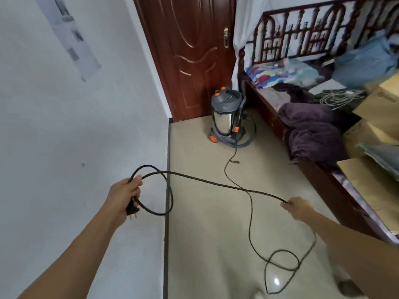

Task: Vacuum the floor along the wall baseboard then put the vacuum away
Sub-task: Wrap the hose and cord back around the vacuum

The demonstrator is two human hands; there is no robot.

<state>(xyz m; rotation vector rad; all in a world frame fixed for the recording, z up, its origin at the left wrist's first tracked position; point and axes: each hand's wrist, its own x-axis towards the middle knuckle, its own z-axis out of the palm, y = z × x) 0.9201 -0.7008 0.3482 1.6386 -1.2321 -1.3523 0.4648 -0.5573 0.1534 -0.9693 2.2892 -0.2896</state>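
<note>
The grey and steel canister vacuum (227, 117) with orange wheels stands on the floor by the brown door. Its black power cord (216, 184) trails from it across the tiles. My left hand (124, 196) grips a loop of the cord, and the plug (132, 210) hangs just under my fist. My right hand (299, 207) pinches the cord farther along, so a stretch runs taut between both hands. More cord lies in a loose loop on the floor below my right arm. The dark baseboard (166, 223) runs along the white wall on the left.
A dark wooden bed (323, 175) lines the right side, piled with purple cloth (311, 130), cardboard boxes (380, 113) and cables. The brown door (194, 57) is shut behind the vacuum. Beige floor tiles (205, 234) stretch between wall and bed.
</note>
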